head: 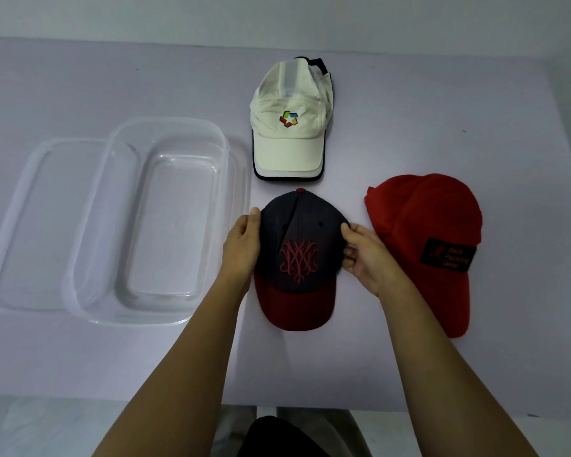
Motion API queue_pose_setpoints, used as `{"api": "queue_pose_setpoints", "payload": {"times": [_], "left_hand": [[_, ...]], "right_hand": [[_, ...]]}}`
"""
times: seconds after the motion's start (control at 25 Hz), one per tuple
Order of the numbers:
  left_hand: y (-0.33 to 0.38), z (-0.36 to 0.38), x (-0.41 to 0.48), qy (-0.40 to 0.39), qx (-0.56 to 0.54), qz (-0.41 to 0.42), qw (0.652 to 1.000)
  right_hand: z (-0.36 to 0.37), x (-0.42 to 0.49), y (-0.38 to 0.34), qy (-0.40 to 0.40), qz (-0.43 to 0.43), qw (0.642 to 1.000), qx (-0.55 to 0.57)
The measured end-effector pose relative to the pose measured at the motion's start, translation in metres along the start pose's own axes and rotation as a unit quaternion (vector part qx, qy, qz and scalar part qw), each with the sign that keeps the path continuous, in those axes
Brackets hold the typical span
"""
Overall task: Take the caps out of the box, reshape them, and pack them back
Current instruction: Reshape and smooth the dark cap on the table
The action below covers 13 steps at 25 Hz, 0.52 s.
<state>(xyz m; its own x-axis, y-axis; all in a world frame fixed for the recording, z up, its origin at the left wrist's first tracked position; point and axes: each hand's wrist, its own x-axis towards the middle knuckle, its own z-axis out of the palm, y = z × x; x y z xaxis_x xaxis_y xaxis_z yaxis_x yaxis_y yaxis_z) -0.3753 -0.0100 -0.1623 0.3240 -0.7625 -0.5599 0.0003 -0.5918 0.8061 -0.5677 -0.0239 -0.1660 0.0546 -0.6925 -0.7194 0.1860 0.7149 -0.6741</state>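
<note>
While dark cap (299,245) is held, red cap (422,225) beside

Arms: both bare, stretched from the lower edge up to the frame's centre.
Left hand (241,245): pressed to the left side of the dark cap (302,239), thumb laid on its edge, the rest hidden.
Right hand (366,258): the cap's right side is pinched between thumb and curled fingers (352,254).

On the tabletop (409,94), the near cap (299,255) lies centre, the far cap (287,127) at its 12 o'clock, the third cap (426,242) at 3, and the box (172,225) at 9, overlapping its lid (40,225).
</note>
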Motion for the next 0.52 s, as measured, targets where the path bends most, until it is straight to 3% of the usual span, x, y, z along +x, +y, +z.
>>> {"api": "queue_pose_setpoints", "payload": {"times": [0.16,0.32,0.4,0.52], "left_hand": [[0.004,0.003,0.002,0.038,0.106,0.035,0.993],[0.011,0.006,0.001,0.011,-0.103,-0.061,0.993],[0.008,0.006,0.004,0.023,-0.106,-0.064,0.992],[0.003,0.007,0.011,0.025,-0.070,-0.079,0.994]], "right_hand": [[0.000,0.010,-0.005,-0.004,-0.007,0.999,-0.049],[0.003,0.011,-0.012,0.021,0.052,0.998,0.019],[0.005,0.011,-0.015,0.039,0.090,0.995,0.029],[0.008,0.012,-0.018,0.055,0.110,0.988,-0.096]]}}
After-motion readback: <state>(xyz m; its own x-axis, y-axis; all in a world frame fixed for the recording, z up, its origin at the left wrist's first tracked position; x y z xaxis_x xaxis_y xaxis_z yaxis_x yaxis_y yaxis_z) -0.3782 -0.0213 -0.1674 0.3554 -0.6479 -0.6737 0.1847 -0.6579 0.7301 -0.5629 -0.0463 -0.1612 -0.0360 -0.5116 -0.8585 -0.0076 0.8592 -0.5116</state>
